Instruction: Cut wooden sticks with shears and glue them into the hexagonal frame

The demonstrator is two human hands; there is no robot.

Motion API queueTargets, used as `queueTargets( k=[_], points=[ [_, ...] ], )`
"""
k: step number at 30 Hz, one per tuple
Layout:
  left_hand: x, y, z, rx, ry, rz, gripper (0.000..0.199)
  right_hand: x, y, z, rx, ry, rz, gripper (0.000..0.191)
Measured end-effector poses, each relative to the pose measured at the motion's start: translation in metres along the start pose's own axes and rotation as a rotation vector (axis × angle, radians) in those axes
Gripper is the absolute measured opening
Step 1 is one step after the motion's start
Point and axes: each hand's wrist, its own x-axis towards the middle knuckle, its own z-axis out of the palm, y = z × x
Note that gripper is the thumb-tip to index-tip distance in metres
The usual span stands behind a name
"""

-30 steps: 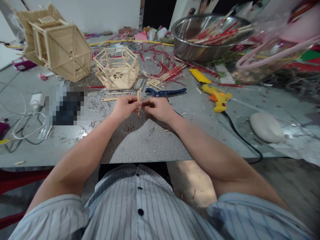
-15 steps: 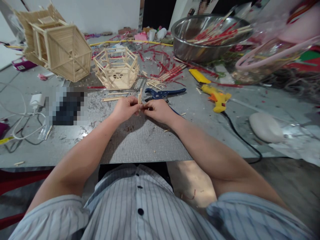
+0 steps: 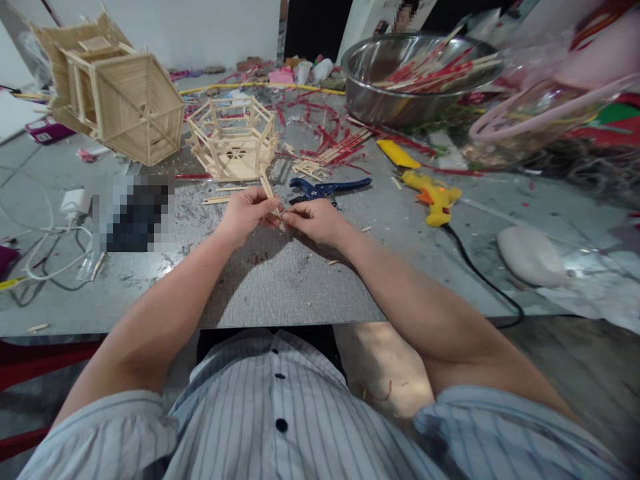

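Thin wooden sticks [image 3: 268,187] stand tilted between the fingers of my left hand [image 3: 249,212], which is closed on them. My right hand [image 3: 316,220] is pinched at their lower end, its fingertips nearly meeting the left ones; what it grips is too small to make out. Just beyond my right hand lies a pair of blue-handled cutters [image 3: 330,187]. A small hexagonal wooden frame [image 3: 234,143] stands behind my left hand, and more loose sticks [image 3: 216,200] lie beside that hand.
A larger wooden stick structure [image 3: 137,110] leans at the back left. Farther right are a metal basin [image 3: 395,107] with sticks, a yellow glue gun [image 3: 434,197] with a black cord, and a white rounded object [image 3: 531,255]. A white charger [image 3: 75,202] lies left.
The sticks in my left hand have tipped from nearly upright to leaning left. Both hands have shifted only slightly, and my right fingers have moved at the sticks' lower end.
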Motion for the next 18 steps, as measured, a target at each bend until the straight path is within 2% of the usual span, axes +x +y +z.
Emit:
queueTargets(
  k=[6, 9, 13, 15, 18],
  points=[
    [0.001, 0.001, -0.001, -0.074, 0.018, 0.016, 0.009, -0.001, -0.003, 0.003, 0.235, -0.017, 0.055, 0.028],
    [0.002, 0.002, -0.003, -0.095, 0.021, 0.018, 0.013, -0.001, -0.004, 0.001, 0.238, 0.074, 0.066, 0.028],
    [0.004, 0.006, -0.012, -0.09, 0.071, 0.032, 0.013, 0.0, -0.003, -0.004, 0.173, 0.261, 0.018, 0.021],
    [0.005, 0.009, -0.017, -0.083, 0.092, 0.043, 0.013, 0.001, -0.001, -0.005, 0.176, 0.299, 0.01, 0.02],
    [0.005, 0.011, -0.022, -0.06, 0.064, 0.037, 0.013, 0.003, 0.003, -0.005, 0.283, 0.311, 0.022, 0.024]
  ],
)
